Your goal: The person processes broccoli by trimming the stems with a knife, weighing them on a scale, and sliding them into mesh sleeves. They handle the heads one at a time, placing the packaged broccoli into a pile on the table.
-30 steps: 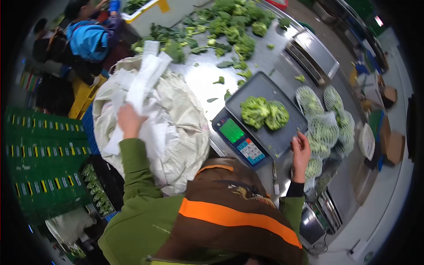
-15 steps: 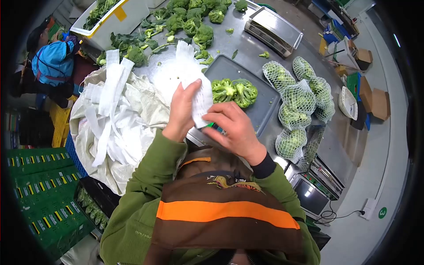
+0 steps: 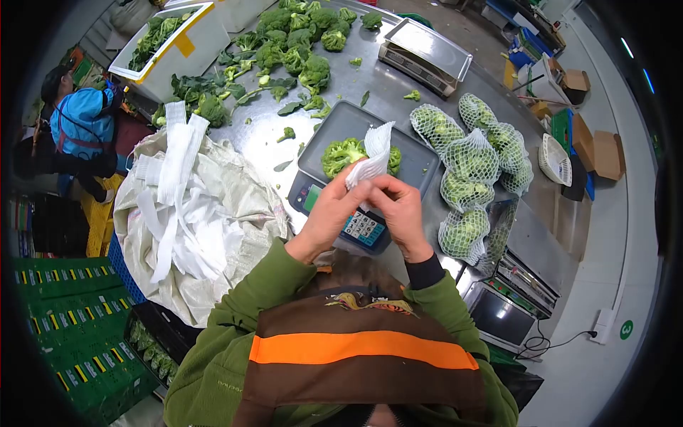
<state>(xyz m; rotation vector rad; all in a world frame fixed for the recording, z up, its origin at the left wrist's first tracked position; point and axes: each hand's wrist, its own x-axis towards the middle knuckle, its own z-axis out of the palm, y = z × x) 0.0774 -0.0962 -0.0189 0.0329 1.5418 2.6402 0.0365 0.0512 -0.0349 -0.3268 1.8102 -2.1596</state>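
Pinched between both hands is a white mesh net sleeve [image 3: 377, 151], its loose end standing up from my fingers. My left hand [image 3: 329, 212] closes on the sleeve's lower end, and the fingertips of my right hand [image 3: 403, 211] meet it there. Just beyond them, broccoli [image 3: 343, 155] lies on the grey tray [image 3: 421, 165] of a digital scale, partly hidden by the sleeve and my hands. The scale's keypad [image 3: 364, 228] shows below my fingers. To the left, more white net sleeves [image 3: 186, 238] lie on a woven sack [image 3: 249, 206].
Netted broccoli [image 3: 469, 167] lies right of the scale. Loose broccoli heads [image 3: 299, 43] are heaped at the back, near a white foam box [image 3: 171, 53] of greens. A second scale [image 3: 430, 50] stands at the back right. A person in blue [image 3: 84, 121] is at far left.
Both hands have moved right with the net sleeve, which is now in front of the broccoli. My right fingers have come together on it, and the scale's keypad has come into sight.
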